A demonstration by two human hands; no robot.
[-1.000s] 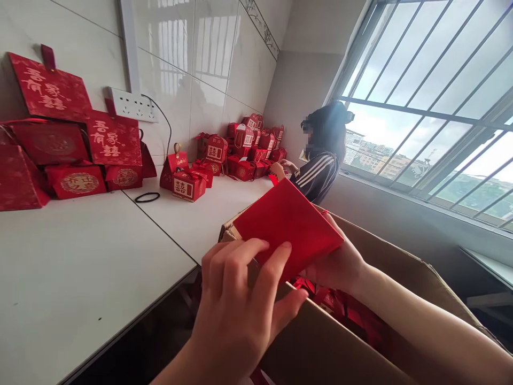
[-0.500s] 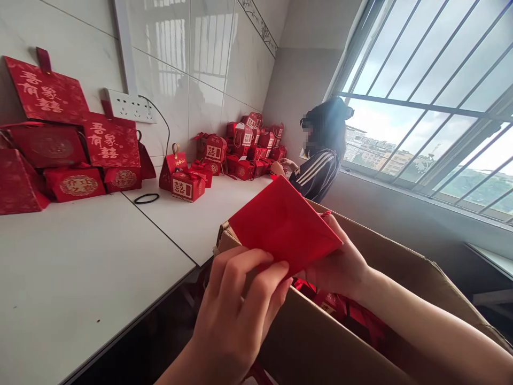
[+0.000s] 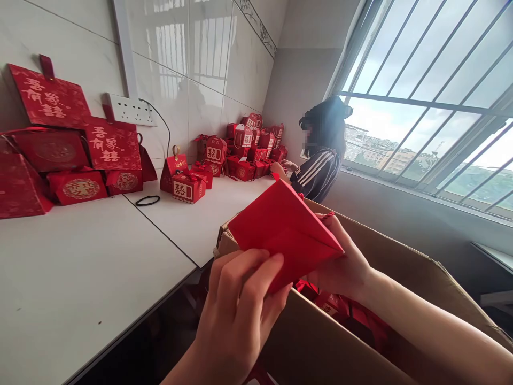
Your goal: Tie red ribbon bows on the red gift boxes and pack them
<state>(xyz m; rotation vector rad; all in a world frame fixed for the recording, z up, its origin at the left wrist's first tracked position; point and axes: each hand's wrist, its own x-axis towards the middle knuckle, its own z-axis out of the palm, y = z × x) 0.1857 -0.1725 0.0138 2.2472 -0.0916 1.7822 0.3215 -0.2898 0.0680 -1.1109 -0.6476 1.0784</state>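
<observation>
Above an open cardboard carton point(image 3: 360, 342) beside the worktop point(image 3: 80, 278), both hands pinch a flat red paper box point(image 3: 286, 230): left hand point(image 3: 240, 315) fingers at its near edge, right hand point(image 3: 340, 262) steadying behind.

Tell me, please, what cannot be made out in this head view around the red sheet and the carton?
- Printed face of the red sheet: only its plain side shows.
- Contents of the carton: mostly hidden by its wall and the right hand.
- Left hand thumb: behind the sheet.
- What the co-worker handles: too small, hidden by the sheet's tip.
- Left red packs: cut off by the frame edge.
</observation>
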